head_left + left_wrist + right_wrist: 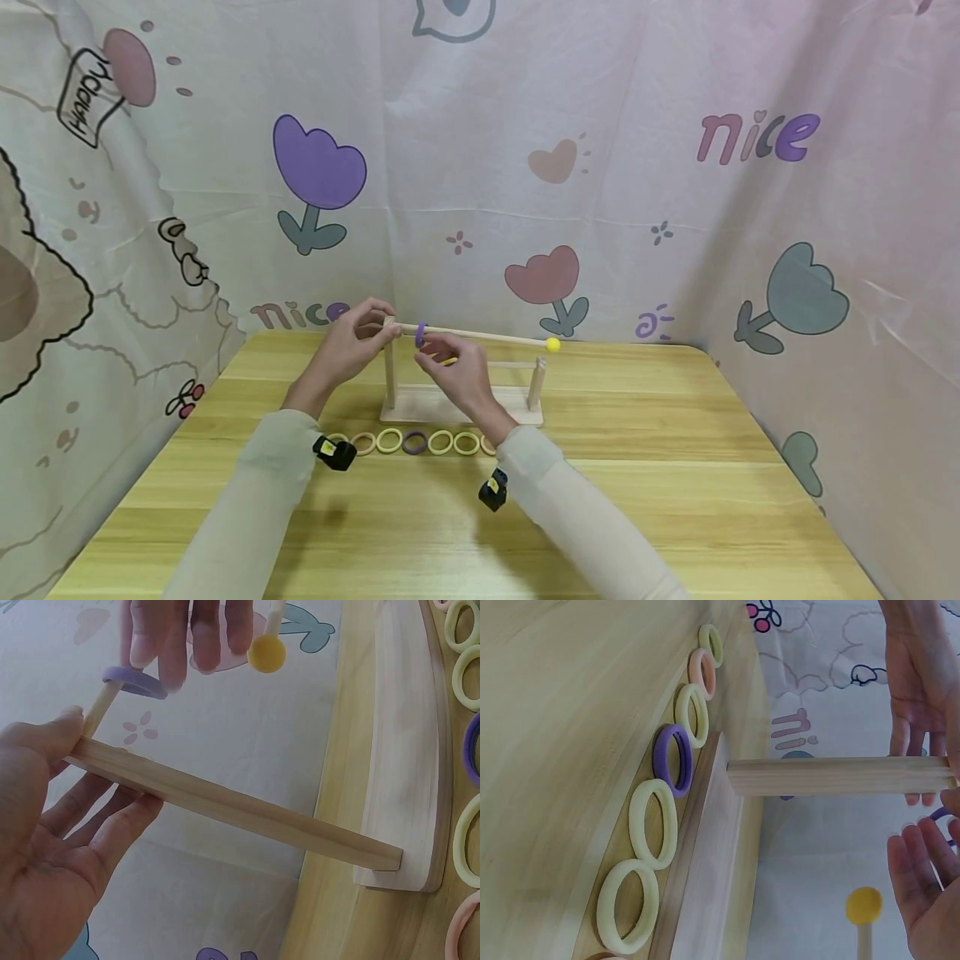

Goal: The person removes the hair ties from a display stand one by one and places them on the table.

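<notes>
At the top of the wooden stand's left post (247, 806), my left hand (352, 340) grips the post, thumb on one side and fingers on the other. A wooden rod (487, 335) runs from there to the right, ending in a yellow ball (552, 345). Near its left end hangs a purple ring (420, 336), the rod passing through it. My right hand (459, 375) is close beside it, fingertips right at the ring and fingers fairly straight. Behind that hand, a second, lower rod (513, 365) reaches left from the right post (537, 383); its yellow ball (864, 906) shows in the right wrist view.
The stand's flat base (420, 404) rests on the wood-grain table (637, 467). Along its front lies a row of several pale yellow, pink and purple rings, including a purple one (673, 760) and a pink one (702, 673). A printed curtain (465, 167) hangs behind.
</notes>
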`<act>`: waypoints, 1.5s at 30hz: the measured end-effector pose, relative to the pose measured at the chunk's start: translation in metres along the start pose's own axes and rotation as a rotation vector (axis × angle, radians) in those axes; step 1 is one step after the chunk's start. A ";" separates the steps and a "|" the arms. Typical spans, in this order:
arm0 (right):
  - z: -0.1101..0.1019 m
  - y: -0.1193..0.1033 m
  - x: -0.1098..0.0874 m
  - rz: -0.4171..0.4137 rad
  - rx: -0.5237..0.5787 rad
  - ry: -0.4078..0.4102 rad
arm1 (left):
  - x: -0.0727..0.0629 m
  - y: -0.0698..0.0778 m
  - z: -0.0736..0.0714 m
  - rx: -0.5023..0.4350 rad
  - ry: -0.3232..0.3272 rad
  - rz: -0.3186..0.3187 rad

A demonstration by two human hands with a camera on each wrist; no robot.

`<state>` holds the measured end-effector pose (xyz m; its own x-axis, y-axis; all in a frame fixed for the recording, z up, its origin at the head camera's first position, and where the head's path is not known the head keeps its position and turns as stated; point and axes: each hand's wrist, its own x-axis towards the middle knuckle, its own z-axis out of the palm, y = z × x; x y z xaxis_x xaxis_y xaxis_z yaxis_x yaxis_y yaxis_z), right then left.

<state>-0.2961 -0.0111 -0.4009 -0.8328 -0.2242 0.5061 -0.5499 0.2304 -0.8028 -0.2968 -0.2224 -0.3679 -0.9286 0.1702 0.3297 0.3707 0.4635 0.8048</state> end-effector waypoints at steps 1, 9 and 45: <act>0.001 0.000 0.000 -0.001 -0.004 -0.005 | 0.000 0.000 0.000 -0.002 0.000 -0.002; 0.004 -0.001 0.000 -0.006 -0.013 -0.051 | -0.001 -0.001 0.000 -0.015 0.003 0.001; -0.012 0.015 -0.017 -0.144 -0.143 0.415 | 0.000 0.000 0.001 -0.004 0.006 0.000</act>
<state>-0.2905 0.0072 -0.4175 -0.6864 0.1282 0.7158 -0.6406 0.3592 -0.6787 -0.2972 -0.2216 -0.3682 -0.9286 0.1645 0.3327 0.3706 0.4603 0.8067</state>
